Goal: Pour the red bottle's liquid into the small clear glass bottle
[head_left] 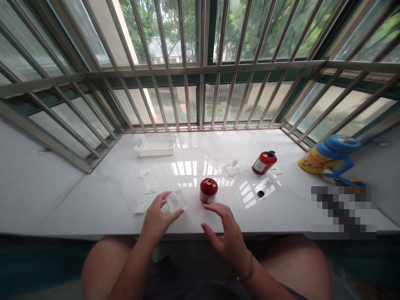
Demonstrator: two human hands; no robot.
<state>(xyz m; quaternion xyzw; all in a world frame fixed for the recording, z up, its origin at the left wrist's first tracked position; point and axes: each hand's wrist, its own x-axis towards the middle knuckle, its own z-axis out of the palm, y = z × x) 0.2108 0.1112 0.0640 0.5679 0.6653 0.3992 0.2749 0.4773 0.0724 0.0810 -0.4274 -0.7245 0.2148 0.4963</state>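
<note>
My left hand [158, 214] holds a clear, boxy container [176, 201] between its thumb and fingers, just above the white surface. To its right stands a red bottle [208, 191] without a cap, its round opening facing up. My right hand [222, 227] is close in front of that bottle, thumb and fingers apart, with nothing between them. A small black cap [261, 194] lies to the right. Farther back is a second red bottle [264, 162] with a black cap on it.
A white perforated basket [155, 152] sits at the back left. Crumpled white pieces [150, 188] lie on the left, and clear crumpled plastic [233, 166] lies behind the open bottle. A blue and yellow flask [328, 154] stands at the right. Metal window bars rise behind the ledge [93, 208].
</note>
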